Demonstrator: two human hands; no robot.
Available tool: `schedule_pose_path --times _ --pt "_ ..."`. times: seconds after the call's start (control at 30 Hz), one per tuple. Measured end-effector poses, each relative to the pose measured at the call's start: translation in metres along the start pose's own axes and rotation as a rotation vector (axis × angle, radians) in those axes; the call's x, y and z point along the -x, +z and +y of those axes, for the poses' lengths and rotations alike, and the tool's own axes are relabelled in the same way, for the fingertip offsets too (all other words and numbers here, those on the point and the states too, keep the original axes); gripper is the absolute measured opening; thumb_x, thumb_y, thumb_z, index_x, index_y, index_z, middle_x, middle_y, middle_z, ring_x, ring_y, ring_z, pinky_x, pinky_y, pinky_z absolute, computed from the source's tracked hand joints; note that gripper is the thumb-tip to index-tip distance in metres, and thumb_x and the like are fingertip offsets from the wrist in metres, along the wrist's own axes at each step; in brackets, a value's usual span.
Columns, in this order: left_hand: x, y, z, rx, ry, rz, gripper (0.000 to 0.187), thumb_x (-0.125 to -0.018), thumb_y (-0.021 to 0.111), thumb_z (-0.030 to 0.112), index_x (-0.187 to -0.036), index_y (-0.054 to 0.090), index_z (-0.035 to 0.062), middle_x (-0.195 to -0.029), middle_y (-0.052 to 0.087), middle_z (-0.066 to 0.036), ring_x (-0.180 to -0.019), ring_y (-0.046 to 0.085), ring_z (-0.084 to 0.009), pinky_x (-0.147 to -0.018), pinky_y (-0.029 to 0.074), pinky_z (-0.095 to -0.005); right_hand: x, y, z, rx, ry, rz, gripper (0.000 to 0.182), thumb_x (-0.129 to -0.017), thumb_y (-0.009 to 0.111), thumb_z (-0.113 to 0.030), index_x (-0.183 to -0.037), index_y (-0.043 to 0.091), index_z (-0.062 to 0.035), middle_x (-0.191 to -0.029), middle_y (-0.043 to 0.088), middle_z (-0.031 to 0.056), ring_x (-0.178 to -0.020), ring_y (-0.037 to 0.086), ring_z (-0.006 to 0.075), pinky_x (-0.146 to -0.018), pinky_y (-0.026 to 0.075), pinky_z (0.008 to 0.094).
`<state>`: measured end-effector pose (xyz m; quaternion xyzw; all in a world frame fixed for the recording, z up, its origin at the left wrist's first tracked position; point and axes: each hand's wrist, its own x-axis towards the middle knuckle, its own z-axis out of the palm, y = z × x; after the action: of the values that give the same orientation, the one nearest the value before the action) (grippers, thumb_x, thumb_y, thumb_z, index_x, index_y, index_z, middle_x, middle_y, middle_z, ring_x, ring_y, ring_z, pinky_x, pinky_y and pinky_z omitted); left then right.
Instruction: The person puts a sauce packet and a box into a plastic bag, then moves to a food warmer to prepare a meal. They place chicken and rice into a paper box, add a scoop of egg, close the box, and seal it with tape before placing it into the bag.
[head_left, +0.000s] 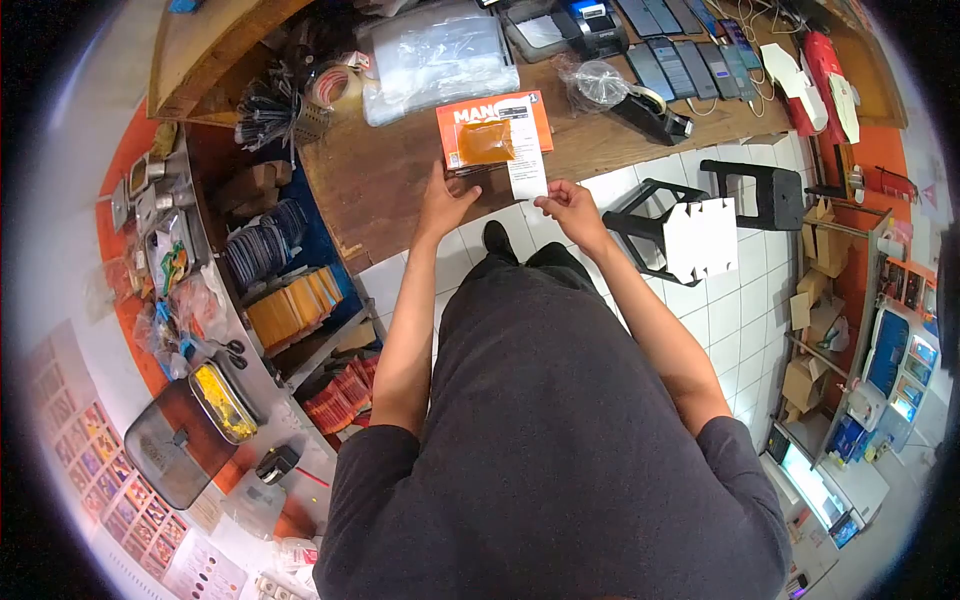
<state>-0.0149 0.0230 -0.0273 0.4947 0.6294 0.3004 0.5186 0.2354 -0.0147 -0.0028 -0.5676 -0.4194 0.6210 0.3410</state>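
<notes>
An orange box [445, 122] with white lettering lies near the front edge of the wooden bench. On top of it is a small amber-coloured packet [485, 143]. A white printed paper slip [525, 170] runs over the box's right side and hangs past its front edge. My right hand [572, 213] pinches the lower end of the slip between thumb and finger. At the box's near left corner is my left hand [447, 205], thumb and fingers apart, fingertips against the box's side.
Clear plastic bags [435, 60], a tape roll [335, 87] and a tape dispenser [655, 113] lie on the bench [370, 180]. Several phones [670, 65] sit at the back right. A black stool [755, 195] stands right. Shelves with envelopes [295, 310] are left.
</notes>
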Motion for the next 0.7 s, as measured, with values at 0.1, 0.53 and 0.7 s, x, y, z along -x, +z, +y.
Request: schedule_pose_path --times 0.1,0.53,0.7 --pt "0.005 0.001 0.010 -0.022 0.045 -0.033 0.092 -0.080 0.080 0.015 -0.149 0.021 0.0008 -0.136 0.047 -0.027 -0.126 0.052 -0.0356 -0.099 0.051 -0.0431 0.002 0.001 -0.003 -0.039 0.008 0.002 0.016 -0.087 0.070 -0.005 -0.100 0.064 0.0013 -0.084 0.067 0.0026 -0.073 0.059 0.0083 -0.067 0.048 0.0234" --pt "0.006 0.002 0.012 -0.062 0.028 -0.048 0.070 -0.084 0.075 0.013 -0.141 0.036 0.0041 -0.136 0.051 -0.019 -0.126 0.052 -0.0339 -0.101 0.049 -0.0428 0.000 0.000 -0.010 -0.016 0.049 -0.018 0.012 -0.090 0.067 -0.010 -0.097 0.063 -0.0007 -0.085 0.069 0.0031 -0.073 0.060 0.0094 -0.070 0.048 0.0245" --pt "0.006 0.001 0.014 -0.067 0.030 -0.057 0.067 -0.085 0.074 0.013 -0.141 0.037 0.0037 -0.135 0.052 -0.019 -0.127 0.051 -0.0332 -0.101 0.049 -0.0432 -0.002 -0.003 -0.007 0.000 0.047 -0.017 0.012 -0.091 0.067 -0.013 -0.095 0.064 -0.0021 -0.083 0.069 0.0021 -0.072 0.059 0.0086 -0.068 0.046 0.0243"
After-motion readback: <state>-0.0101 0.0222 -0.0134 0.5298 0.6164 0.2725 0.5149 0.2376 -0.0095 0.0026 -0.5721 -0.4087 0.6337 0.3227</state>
